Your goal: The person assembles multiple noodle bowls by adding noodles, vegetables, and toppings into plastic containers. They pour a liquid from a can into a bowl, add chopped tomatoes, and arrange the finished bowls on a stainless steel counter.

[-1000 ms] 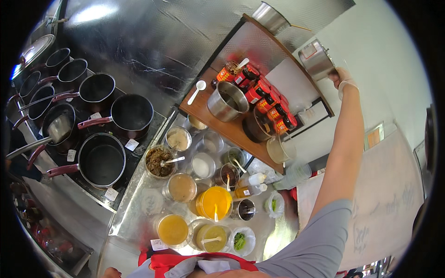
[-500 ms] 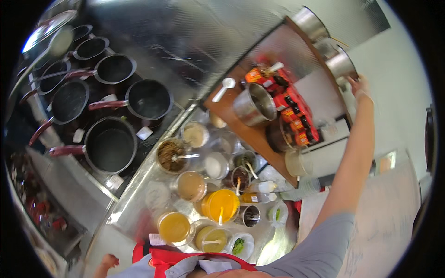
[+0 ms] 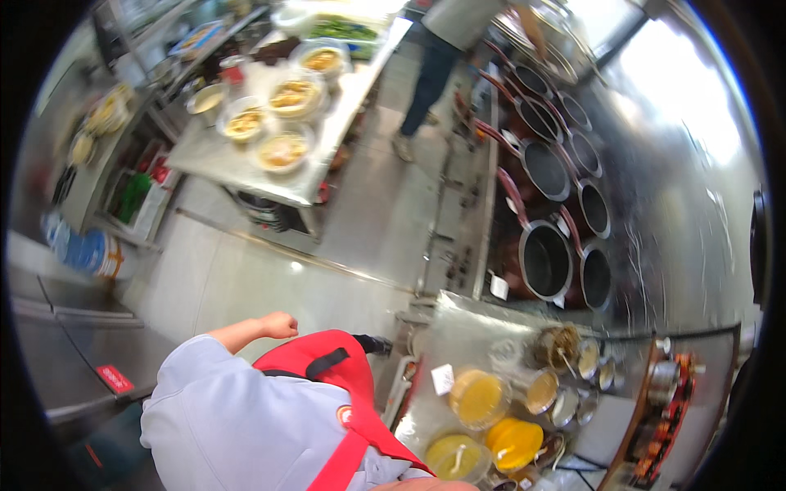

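My left hand [image 3: 281, 325] is curled into a loose fist over the floor, with nothing seen in it. It hangs beside my red apron [image 3: 354, 378], apart from any container. My right hand is out of view. At the lower right stands a steel counter [image 3: 449, 327] with tubs of sauce. Among them are a tub of pale yellow sauce [image 3: 478, 398], a tub of bright orange-yellow sauce [image 3: 514, 444] and a tub of greenish-yellow sauce [image 3: 457, 458] with a white spoon in it.
Several dark saucepans [image 3: 545, 260] with red handles sit on the stove at right. A white-topped worktable [image 3: 303, 184] bears bowls of food [image 3: 282, 152] at upper left. Beyond it stands another person [image 3: 434, 69]. A large water bottle [image 3: 88, 250] lies at far left.
The view has swung left, bringing in the worktable and the other person. My right hand, earlier at a steel pot on the upper shelf, has left view. More of my left arm shows.
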A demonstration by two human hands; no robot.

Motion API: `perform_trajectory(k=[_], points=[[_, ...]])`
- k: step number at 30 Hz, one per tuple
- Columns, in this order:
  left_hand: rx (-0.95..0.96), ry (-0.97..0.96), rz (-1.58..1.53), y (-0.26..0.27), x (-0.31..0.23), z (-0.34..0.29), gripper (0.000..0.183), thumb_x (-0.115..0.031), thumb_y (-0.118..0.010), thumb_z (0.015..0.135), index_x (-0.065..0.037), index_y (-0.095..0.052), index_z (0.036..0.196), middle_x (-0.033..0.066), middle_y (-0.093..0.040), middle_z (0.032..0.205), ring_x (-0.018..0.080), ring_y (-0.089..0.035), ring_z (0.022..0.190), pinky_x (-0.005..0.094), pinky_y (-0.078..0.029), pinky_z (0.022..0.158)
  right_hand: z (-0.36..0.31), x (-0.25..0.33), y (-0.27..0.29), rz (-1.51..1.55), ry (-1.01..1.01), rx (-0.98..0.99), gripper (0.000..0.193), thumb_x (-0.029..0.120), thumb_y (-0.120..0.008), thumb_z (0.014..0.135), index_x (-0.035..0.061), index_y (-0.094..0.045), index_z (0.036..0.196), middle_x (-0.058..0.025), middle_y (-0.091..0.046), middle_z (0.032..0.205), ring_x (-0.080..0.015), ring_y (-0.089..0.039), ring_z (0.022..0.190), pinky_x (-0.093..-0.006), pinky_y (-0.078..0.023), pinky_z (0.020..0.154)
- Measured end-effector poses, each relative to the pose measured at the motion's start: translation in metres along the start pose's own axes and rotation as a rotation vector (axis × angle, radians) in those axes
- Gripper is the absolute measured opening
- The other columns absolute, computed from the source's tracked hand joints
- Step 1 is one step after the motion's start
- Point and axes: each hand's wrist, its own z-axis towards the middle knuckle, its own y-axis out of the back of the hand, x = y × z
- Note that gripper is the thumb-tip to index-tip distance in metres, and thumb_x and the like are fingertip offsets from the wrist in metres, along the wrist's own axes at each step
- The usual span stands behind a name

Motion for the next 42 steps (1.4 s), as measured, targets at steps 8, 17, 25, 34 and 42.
perform_trajectory(k=[8,17,25,34,42], points=[[-0.328,0.168,-0.219,0.052,0.187,-0.118,0.025,-0.026,-0.062,0.079,-0.007,-0.071,0.090,0.0146,-0.071,0.091,0.0311,-0.067,0.089,0.0418,-0.052,0.081,0.190,0.242,-0.208,1.065,-0.966,-0.057,0.031,0.027,-0.058,0.094,-0.0017,-0.067,0.088,-0.0073,-0.059,0.057,-0.0107,-0.048,0.043,-0.0225,-0.034,0.042],[-0.670,0.272,-0.397,0.186,0.475,-0.192,0.027,-0.026,-0.063,0.079,-0.006,-0.068,0.096,0.0179,-0.069,0.093,0.0338,-0.067,0.090,0.0428,-0.052,0.079,0.441,0.721,-0.441,1.874,-1.119,0.605,0.021,0.014,-0.057,0.095,-0.0014,-0.070,0.092,-0.0071,-0.064,0.064,-0.0103,-0.058,0.054,-0.0227,-0.044,0.050],[-0.626,0.222,-0.270,0.447,0.643,-0.211,0.026,-0.024,-0.061,0.083,-0.001,-0.064,0.097,0.0173,-0.069,0.090,0.0346,-0.066,0.087,0.0431,-0.052,0.076,0.674,0.865,-0.577,1.876,-1.347,0.494,0.018,0.017,-0.059,0.095,0.0023,-0.070,0.095,-0.0039,-0.065,0.067,-0.0064,-0.053,0.053,-0.0212,-0.042,0.051],[-0.732,-0.469,-0.433,0.763,0.497,0.051,0.069,-0.019,-0.076,0.077,-0.002,-0.043,0.135,0.0184,-0.061,0.117,0.0320,-0.059,0.113,0.0400,-0.049,0.097,0.737,0.887,-0.623,1.511,-1.690,-0.016,0.022,0.019,-0.059,0.095,-0.0012,-0.068,0.094,-0.0051,-0.063,0.065,-0.0087,-0.054,0.053,-0.0224,-0.044,0.050],[-0.754,-0.691,-0.399,0.808,0.415,0.206,0.116,-0.029,-0.090,0.060,-0.006,-0.020,0.149,0.0170,-0.035,0.147,0.0326,-0.039,0.134,0.0398,-0.037,0.109,0.782,0.874,-0.667,1.124,-1.802,-0.303,0.021,0.017,-0.057,0.096,-0.0012,-0.067,0.096,-0.0053,-0.063,0.067,-0.0090,-0.053,0.054,-0.0225,-0.044,0.053]])
